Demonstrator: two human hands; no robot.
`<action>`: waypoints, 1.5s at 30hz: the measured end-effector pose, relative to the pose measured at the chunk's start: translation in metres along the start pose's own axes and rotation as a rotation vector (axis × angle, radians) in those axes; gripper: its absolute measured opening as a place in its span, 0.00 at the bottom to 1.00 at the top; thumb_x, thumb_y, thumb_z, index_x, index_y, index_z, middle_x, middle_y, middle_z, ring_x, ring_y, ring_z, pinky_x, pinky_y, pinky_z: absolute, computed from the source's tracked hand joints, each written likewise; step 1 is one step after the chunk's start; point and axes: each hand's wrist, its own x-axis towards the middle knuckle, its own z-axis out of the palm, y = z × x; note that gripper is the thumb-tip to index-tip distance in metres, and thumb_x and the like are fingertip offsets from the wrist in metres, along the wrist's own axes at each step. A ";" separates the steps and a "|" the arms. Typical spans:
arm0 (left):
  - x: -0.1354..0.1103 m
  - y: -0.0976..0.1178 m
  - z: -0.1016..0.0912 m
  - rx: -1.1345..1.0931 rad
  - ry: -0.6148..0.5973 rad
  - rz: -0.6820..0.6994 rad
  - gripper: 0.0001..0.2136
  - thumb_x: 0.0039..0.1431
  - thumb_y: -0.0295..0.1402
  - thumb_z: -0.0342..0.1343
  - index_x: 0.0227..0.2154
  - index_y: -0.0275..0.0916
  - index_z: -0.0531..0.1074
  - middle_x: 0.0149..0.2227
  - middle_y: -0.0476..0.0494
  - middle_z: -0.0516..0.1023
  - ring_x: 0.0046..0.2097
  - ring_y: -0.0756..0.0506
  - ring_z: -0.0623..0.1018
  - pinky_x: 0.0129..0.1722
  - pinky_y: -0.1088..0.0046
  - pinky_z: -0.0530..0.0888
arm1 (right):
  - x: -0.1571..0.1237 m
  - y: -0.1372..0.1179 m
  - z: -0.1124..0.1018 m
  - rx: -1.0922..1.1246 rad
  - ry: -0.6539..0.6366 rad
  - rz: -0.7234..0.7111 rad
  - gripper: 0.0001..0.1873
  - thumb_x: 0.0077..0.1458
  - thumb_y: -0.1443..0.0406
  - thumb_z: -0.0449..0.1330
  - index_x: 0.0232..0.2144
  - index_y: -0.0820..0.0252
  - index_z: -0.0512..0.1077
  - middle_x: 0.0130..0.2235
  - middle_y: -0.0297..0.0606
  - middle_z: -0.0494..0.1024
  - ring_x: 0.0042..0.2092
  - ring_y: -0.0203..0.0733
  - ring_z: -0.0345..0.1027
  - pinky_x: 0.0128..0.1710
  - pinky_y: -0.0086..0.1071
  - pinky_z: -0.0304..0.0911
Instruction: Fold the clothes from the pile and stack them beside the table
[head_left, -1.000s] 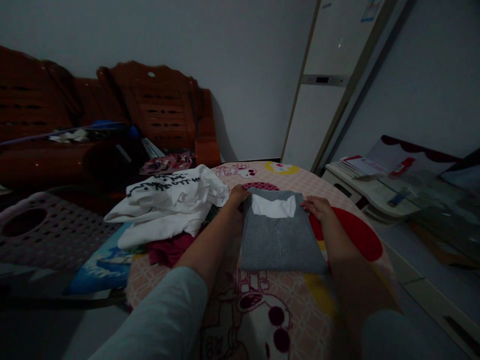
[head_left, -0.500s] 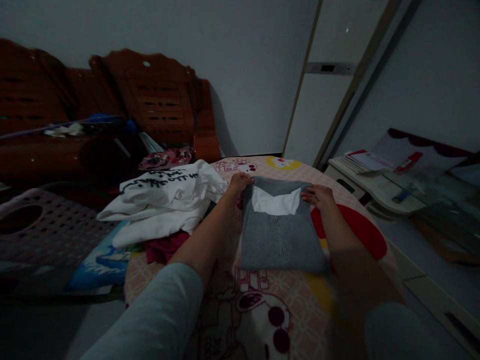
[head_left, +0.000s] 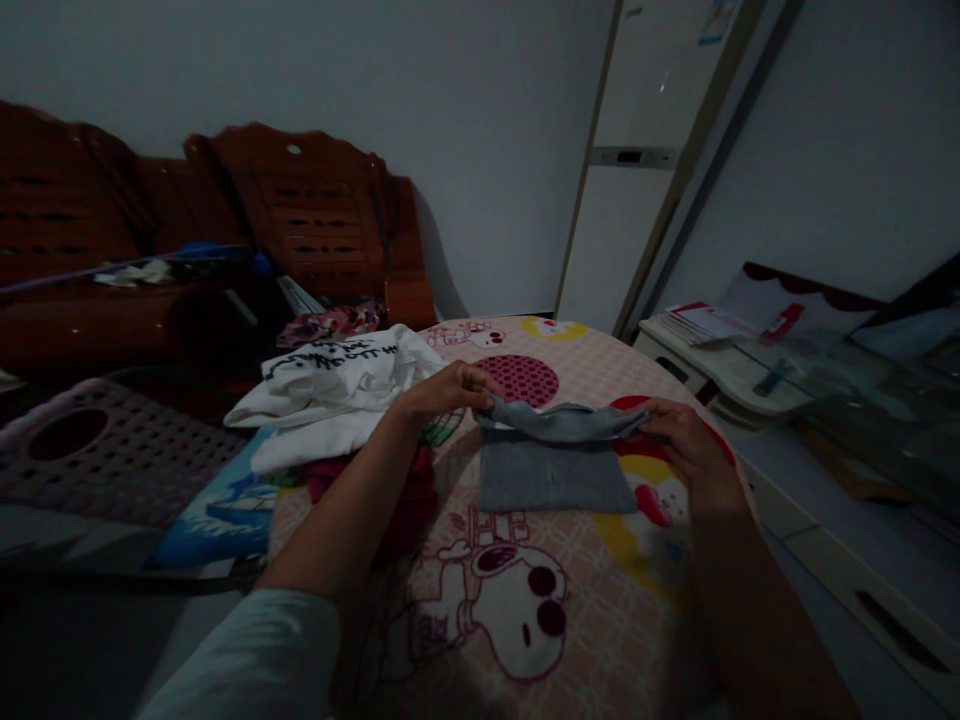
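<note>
- The garment lies on the table, its far edge between the left hand and the right hand.
- Left of it sits the clothes pile.
- Behind the pile stands the settee.
- Right of the table, papers rest on the cabinet.

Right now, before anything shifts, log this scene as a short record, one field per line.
Left hand: pinching the left end of the gray garment's raised edge
Right hand: holding the right end of that edge
Gray garment: near part flat on the table cover, far part bunched up between the hands
White clothes: loosely heaped at left, black lettering on top
Maroon cloth: partly under the white heap
Table cover: pink, patterned
Behind: wooden bench at left, tall white unit toward the right
Light: dim
</note>
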 end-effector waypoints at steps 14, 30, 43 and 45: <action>-0.016 -0.035 0.027 0.130 -0.160 0.025 0.13 0.52 0.32 0.62 0.40 0.36 0.81 0.35 0.44 0.82 0.33 0.49 0.77 0.35 0.78 0.71 | -0.006 0.031 -0.003 -0.132 0.038 0.048 0.09 0.34 0.65 0.70 0.24 0.59 0.78 0.28 0.37 0.81 0.31 0.37 0.72 0.33 0.28 0.64; 0.025 -0.032 0.089 0.722 0.225 0.302 0.25 0.65 0.44 0.50 0.60 0.37 0.64 0.62 0.35 0.67 0.63 0.39 0.67 0.61 0.60 0.64 | 0.012 0.031 0.025 -0.526 0.301 -0.312 0.19 0.52 0.54 0.60 0.40 0.60 0.79 0.35 0.42 0.82 0.36 0.45 0.76 0.37 0.38 0.71; 0.021 -0.065 0.122 1.085 -0.079 0.264 0.32 0.68 0.51 0.39 0.69 0.42 0.45 0.70 0.38 0.49 0.71 0.38 0.49 0.67 0.50 0.46 | 0.022 0.090 0.055 -1.400 -0.149 -0.593 0.28 0.67 0.56 0.45 0.63 0.62 0.62 0.64 0.47 0.64 0.67 0.52 0.51 0.64 0.50 0.51; 0.021 -0.065 0.122 1.095 -0.077 0.267 0.32 0.68 0.51 0.39 0.69 0.42 0.44 0.70 0.38 0.48 0.70 0.38 0.49 0.67 0.50 0.45 | 0.020 0.088 0.056 -1.450 -0.150 -0.588 0.28 0.67 0.56 0.45 0.64 0.61 0.60 0.65 0.46 0.63 0.68 0.52 0.50 0.64 0.51 0.50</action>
